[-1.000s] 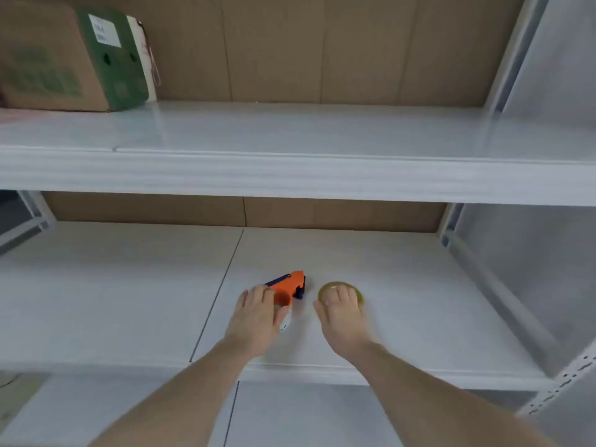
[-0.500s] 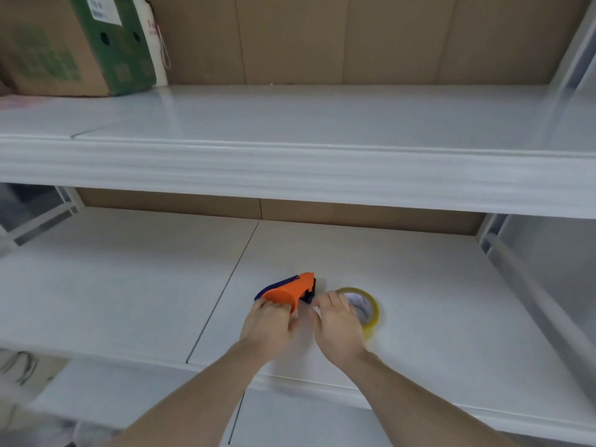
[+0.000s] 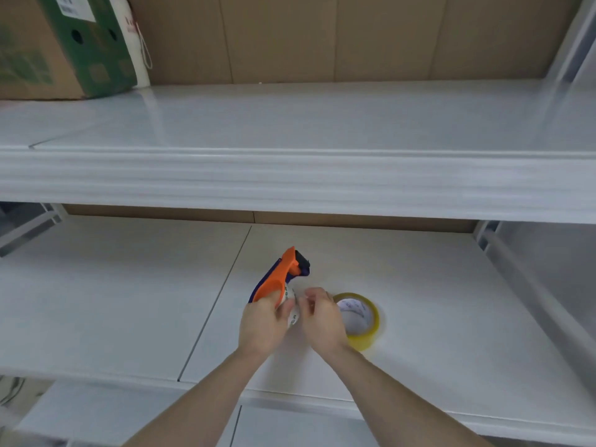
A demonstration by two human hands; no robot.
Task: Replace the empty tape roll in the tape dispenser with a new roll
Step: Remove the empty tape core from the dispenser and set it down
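Note:
An orange and dark blue tape dispenser is held tilted above the middle shelf, its nose pointing up and away from me. My left hand grips its rear end. A white empty roll core sits in the dispenser between my hands. The fingers of my right hand are pinched at that core. A new roll of yellowish clear tape lies flat on the shelf just right of my right hand, partly hidden by it.
The white middle shelf has a seam running left of the dispenser. The upper shelf's front edge overhangs close above. A brown and green cardboard box stands at the upper shelf's far left. A lower shelf lies beneath.
My right hand left the new roll and came to the dispenser. My left hand lifted and tilted the dispenser, which exposed the white core. The view moved closer.

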